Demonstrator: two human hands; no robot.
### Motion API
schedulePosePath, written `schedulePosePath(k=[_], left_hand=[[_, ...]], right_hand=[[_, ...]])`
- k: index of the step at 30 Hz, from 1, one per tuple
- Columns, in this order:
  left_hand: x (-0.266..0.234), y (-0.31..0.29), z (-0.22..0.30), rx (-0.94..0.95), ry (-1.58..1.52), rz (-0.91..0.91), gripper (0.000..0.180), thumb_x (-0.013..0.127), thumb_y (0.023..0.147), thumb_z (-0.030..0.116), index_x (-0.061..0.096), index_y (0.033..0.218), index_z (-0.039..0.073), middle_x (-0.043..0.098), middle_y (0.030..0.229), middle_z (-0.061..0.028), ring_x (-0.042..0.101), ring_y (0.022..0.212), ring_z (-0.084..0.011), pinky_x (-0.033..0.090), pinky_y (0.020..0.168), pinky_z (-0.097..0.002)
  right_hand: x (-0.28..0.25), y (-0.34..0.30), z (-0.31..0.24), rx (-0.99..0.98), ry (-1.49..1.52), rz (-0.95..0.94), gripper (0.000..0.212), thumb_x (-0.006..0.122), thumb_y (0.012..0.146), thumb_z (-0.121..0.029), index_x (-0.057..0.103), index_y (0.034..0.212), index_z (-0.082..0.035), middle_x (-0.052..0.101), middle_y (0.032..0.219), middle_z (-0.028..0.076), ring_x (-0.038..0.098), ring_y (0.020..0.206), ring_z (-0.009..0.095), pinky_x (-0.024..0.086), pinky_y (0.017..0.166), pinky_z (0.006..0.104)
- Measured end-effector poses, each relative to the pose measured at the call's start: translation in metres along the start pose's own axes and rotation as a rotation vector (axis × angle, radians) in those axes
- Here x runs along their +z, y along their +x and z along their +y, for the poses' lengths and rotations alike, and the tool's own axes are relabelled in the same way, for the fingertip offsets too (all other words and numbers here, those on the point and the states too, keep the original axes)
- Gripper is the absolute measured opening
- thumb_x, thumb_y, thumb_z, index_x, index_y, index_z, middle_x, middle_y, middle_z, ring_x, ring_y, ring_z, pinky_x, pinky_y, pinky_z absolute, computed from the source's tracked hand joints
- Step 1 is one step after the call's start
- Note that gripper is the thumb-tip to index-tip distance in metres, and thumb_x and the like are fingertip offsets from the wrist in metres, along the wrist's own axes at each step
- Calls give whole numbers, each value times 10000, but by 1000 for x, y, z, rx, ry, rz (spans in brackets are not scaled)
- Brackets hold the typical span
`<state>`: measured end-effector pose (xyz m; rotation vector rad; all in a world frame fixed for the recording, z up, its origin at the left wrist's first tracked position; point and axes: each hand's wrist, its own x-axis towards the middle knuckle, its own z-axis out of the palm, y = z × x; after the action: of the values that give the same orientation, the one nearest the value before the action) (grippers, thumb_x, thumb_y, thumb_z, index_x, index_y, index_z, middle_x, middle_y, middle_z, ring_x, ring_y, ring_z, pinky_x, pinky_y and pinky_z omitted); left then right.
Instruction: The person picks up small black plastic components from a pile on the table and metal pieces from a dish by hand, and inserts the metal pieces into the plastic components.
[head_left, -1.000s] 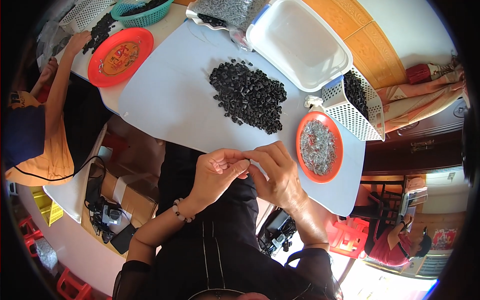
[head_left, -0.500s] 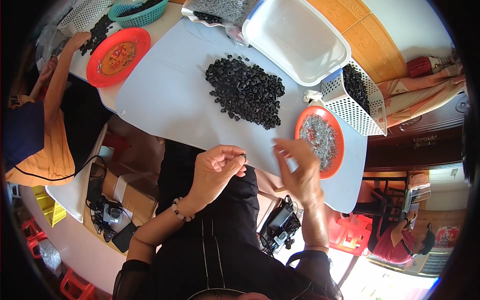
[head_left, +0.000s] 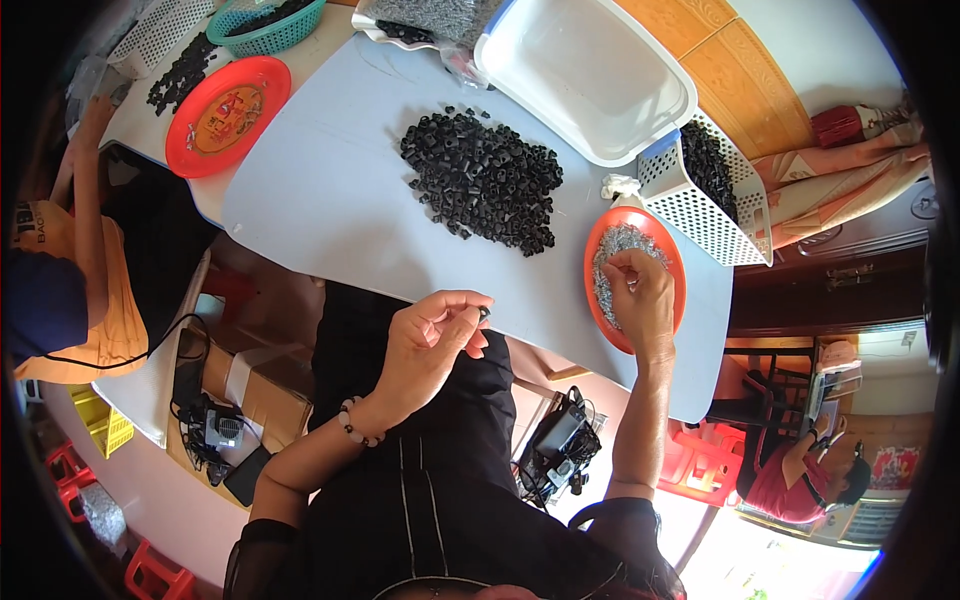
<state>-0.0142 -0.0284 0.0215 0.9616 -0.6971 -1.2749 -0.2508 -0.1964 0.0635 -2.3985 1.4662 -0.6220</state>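
Observation:
My left hand (head_left: pixel 432 338), with a beaded bracelet at its wrist, is held off the table's near edge. Its thumb and forefinger pinch a small black part (head_left: pixel 484 313). Over the orange plate (head_left: pixel 681 290) at the right, my right hand (head_left: pixel 641 292) reaches down with thumb and fingertips drawn together at the small clear and silvery pieces (head_left: pixel 624 240). Whether a piece is between those fingertips cannot be made out. A heap of small black parts (head_left: pixel 485 178) lies mid-table, apart from both hands.
Behind the heap stands a white tub (head_left: pixel 590 75); a perforated white basket (head_left: pixel 700 215) of black parts is beside it. At far left are a red plate (head_left: pixel 183 150), a teal basket (head_left: pixel 270 37) and a co-worker (head_left: pixel 75 270). The blue-grey table (head_left: pixel 320 190) ends before my lap.
My right hand has moved right, from beside the left hand onto the pieces in the orange plate, its fingers closing. My left hand stays in place with its black part.

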Motion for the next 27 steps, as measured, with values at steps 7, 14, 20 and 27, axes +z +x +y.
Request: schedulePosePath(k=[7,14,20,27], left_hand=[[3,3,1,-12,-10,-9,230,577,1026,136,651,1187,-10,671,889,-63,635,753,-87,540,715,-240],[7,10,2,-54,-86,-72,245,585,1026,160,648,1197,-5,672,884,-49,630,744,-83,536,736,-234],[18,12,7,-56,-134,-97,260,624,1007,169,643,1193,-12,690,922,-76,643,752,-87,541,729,-234],[17,8,10,-16,-186,-110,232,645,989,133,662,1159,-24,704,947,-78,660,773,-94,553,731,-231]], right_hand=[[-10,2,7,169,430,15,164,682,898,-19,649,1058,0,665,890,16,612,808,68,501,755,227],[-12,-1,0,210,775,-8,178,678,901,13,648,1076,7,673,949,37,626,863,91,506,792,232],[-7,-18,-53,100,1095,-168,229,684,884,73,609,1090,7,652,942,29,606,849,79,491,780,223],[9,-29,-92,-107,918,-145,233,740,804,85,653,993,-21,660,915,30,617,841,108,497,760,253]])
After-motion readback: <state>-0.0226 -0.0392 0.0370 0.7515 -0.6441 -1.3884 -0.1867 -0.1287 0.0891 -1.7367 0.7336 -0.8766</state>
